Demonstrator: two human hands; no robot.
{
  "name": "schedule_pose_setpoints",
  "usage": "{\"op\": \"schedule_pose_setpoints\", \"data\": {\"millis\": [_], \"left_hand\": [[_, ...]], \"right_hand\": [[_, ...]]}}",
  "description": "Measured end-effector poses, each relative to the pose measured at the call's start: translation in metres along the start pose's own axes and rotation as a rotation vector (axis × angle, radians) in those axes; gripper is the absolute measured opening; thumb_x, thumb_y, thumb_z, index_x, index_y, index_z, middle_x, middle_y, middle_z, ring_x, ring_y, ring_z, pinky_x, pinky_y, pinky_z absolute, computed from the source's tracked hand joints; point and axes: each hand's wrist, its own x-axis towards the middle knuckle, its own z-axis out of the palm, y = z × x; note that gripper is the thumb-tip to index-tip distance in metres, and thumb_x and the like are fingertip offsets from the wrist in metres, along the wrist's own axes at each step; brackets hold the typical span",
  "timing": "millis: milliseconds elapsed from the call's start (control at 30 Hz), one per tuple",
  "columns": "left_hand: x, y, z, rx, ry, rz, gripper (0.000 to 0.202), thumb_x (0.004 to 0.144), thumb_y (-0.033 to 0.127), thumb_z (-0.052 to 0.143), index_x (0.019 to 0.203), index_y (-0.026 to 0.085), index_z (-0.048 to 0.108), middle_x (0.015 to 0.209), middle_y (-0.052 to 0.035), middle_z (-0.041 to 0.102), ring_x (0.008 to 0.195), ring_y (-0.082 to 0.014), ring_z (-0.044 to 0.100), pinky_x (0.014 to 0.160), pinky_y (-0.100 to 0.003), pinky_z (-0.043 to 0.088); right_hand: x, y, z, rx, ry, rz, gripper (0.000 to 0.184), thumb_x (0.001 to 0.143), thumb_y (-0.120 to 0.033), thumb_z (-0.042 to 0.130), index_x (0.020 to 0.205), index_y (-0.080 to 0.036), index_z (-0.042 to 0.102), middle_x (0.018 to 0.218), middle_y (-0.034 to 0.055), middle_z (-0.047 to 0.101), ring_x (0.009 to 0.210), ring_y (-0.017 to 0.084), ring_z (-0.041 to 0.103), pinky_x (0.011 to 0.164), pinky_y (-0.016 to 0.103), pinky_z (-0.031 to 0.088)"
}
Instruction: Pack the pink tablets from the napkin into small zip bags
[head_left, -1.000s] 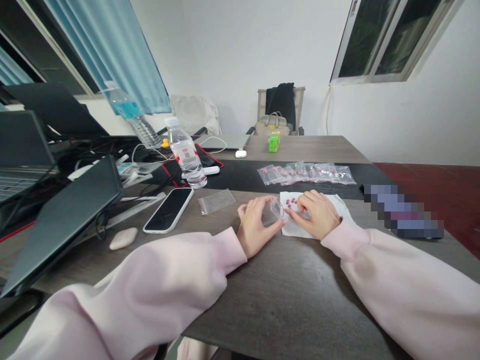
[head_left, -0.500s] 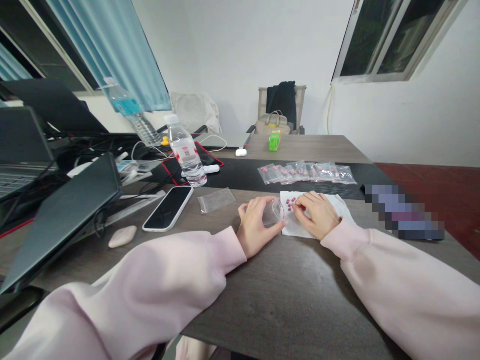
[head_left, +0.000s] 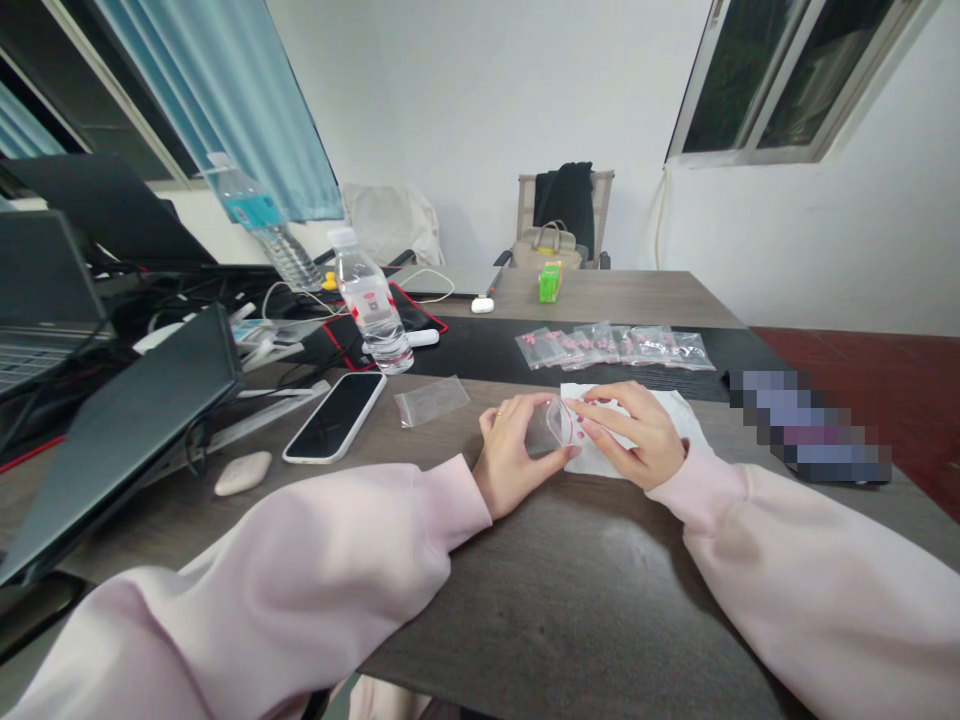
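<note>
My left hand (head_left: 517, 450) curls round a small clear zip bag (head_left: 543, 428), thumb and fingers gripping its edges. The bag's mouth, with a red line along it, faces right and gapes a little. Under my right hand (head_left: 637, 435) lies a white tissue (head_left: 679, 408) with several small pink tablets (head_left: 580, 434) on it. The right fingertips are bent together close to the bag's mouth. What sits between them is too small to make out, and the hand hides part of the tissue.
Several filled clear bags (head_left: 615, 345) lie in a row behind the tissue. Another flat clear bag (head_left: 433, 401) is left of my hands, near a phone (head_left: 335, 418), a water bottle (head_left: 371, 305) and a white mouse (head_left: 243, 474). A green box (head_left: 550, 282) stands farther back.
My right hand has shifted left from the tablets on the tissue to the bag's mouth. The left hand keeps its hold on the bag in nearly the same spot.
</note>
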Motion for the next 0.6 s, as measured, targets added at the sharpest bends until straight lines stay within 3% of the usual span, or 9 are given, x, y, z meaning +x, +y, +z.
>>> {"op": "schedule_pose_setpoints", "data": {"millis": [100, 267, 467, 600], "left_hand": [[0.0, 0.0, 0.0, -0.007, 0.012, -0.011, 0.049, 0.073, 0.039, 0.07, 0.115, 0.025, 0.048, 0.118, -0.0029, 0.06, 0.111, -0.0227, 0.053, 0.098, -0.039, 0.027], [0.0, 0.0, 0.0, 0.005, 0.033, -0.032, 0.05, 0.073, 0.039, 0.07, 0.115, 0.025, 0.048, 0.117, -0.0021, 0.06, 0.112, -0.0232, 0.053, 0.1, -0.04, 0.025], [0.0, 0.002, -0.001, -0.006, 0.019, -0.042, 0.046, 0.073, 0.037, 0.071, 0.111, 0.025, 0.05, 0.117, -0.002, 0.061, 0.111, -0.0226, 0.053, 0.099, -0.04, 0.025], [0.0, 0.002, -0.001, -0.014, 0.014, -0.039, 0.045, 0.072, 0.036, 0.072, 0.11, 0.024, 0.05, 0.116, -0.0026, 0.062, 0.11, -0.023, 0.053, 0.099, -0.04, 0.025]], "right_hand": [[-0.003, 0.003, 0.003, -0.03, -0.016, 0.079, 0.026, 0.086, -0.019, 0.052, 0.107, -0.023, 0.066, 0.095, 0.0078, 0.065, 0.079, 0.02, 0.058, 0.069, 0.036, 0.047], [-0.009, 0.009, 0.008, -0.235, -0.078, 0.298, 0.015, 0.082, -0.018, 0.05, 0.087, -0.02, 0.065, 0.082, 0.0066, 0.063, 0.078, 0.022, 0.056, 0.07, 0.036, 0.042], [-0.012, 0.008, 0.011, -0.622, -0.376, 0.627, 0.019, 0.08, -0.033, 0.05, 0.088, -0.016, 0.057, 0.086, 0.011, 0.06, 0.082, 0.026, 0.054, 0.071, 0.036, 0.036], [0.0, 0.017, 0.0, -0.557, -0.536, 0.772, 0.02, 0.082, -0.035, 0.048, 0.087, -0.019, 0.059, 0.09, 0.0092, 0.063, 0.085, 0.025, 0.057, 0.073, 0.034, 0.036]]}}
